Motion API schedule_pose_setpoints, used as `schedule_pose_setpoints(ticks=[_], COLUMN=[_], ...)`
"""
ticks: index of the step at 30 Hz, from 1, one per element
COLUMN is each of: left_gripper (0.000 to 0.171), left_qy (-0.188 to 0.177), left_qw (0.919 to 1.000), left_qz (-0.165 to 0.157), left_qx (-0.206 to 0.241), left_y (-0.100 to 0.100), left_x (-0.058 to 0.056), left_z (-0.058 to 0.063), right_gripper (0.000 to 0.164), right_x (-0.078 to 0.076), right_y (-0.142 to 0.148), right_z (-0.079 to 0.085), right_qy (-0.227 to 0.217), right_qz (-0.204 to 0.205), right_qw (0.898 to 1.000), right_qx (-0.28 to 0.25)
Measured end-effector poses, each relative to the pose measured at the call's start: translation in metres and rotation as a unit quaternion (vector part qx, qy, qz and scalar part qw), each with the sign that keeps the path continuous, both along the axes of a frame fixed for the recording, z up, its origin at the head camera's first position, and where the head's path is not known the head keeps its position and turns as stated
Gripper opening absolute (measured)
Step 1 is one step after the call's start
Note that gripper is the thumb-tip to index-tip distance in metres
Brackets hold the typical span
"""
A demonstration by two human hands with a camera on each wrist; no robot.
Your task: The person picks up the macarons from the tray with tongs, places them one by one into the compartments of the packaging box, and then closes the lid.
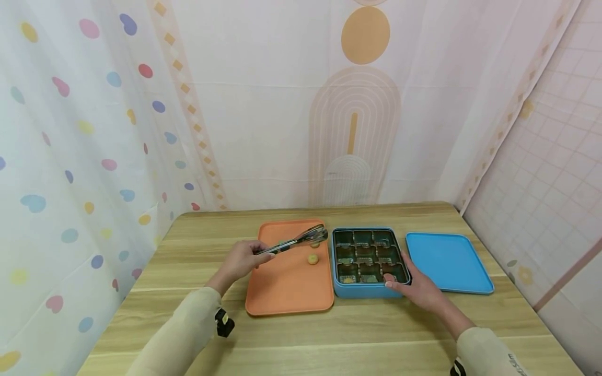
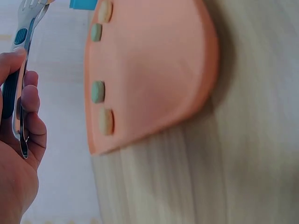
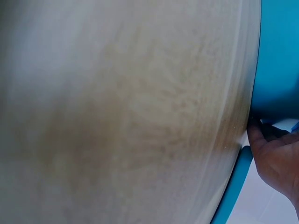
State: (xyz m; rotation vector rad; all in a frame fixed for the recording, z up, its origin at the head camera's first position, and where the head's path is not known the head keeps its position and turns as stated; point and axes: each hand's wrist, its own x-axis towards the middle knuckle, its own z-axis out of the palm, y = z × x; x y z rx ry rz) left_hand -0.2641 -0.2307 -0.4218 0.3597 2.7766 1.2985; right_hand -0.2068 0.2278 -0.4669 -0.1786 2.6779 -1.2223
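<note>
In the head view my left hand [image 1: 242, 258] grips a pair of metal tongs [image 1: 293, 243] with dark handle grips. Their tips reach over the right side of an orange tray [image 1: 287, 290], and a pale yellow macaron [image 1: 312, 259] lies just below them. The left wrist view shows several small macarons along the tray, among them a green macaron [image 2: 97, 92] and a cream macaron [image 2: 106, 122]. My right hand [image 1: 420, 284] holds the front right corner of a blue box [image 1: 369, 290], thumb at the front rim, fingers along the side. A pinkish round piece [image 1: 389, 278] sits in the corner compartment.
A dark divider insert [image 1: 365, 255] splits the box into several compartments. To the right lies a flat blue lid [image 1: 449, 262]. Everything stands on a wood-grain table [image 1: 291, 344], with patterned curtains [image 1: 263, 104] behind and at the sides.
</note>
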Motion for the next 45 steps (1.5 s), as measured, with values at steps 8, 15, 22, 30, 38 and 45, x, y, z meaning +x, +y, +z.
schedule_pose_setpoints(ticks=[8,15,22,30,38,45], left_gripper=[0.011,0.008,0.010,0.013,0.011,0.013], left_qy=[0.001,0.000,0.001,0.001,-0.012,-0.006], left_qw=[0.9998,0.9989,0.9981,0.9980,0.9978,0.9977], left_qz=[-0.014,-0.033,-0.056,-0.063,-0.065,-0.066], left_qx=[0.017,0.032,0.024,0.006,0.008,0.016], left_y=[0.028,0.054,0.076,0.090,0.091,0.084], left_x=[-0.010,-0.015,-0.015,-0.016,-0.015,-0.015], left_z=[0.006,0.004,-0.001,-0.007,-0.008,-0.005], right_gripper=[0.106,0.105,0.106,0.106,0.107,0.106], right_x=[0.000,0.000,-0.001,0.001,0.002,0.001], right_y=[-0.001,0.000,0.000,-0.001,-0.001,-0.001], right_z=[0.001,0.001,0.000,0.002,0.002,0.002], right_qy=[0.001,0.003,0.005,0.001,0.001,-0.003], right_qz=[0.002,0.000,0.000,0.001,0.001,-0.002], right_qw=[1.000,1.000,1.000,1.000,1.000,1.000], right_qx=[-0.003,-0.005,-0.003,0.001,-0.001,-0.006])
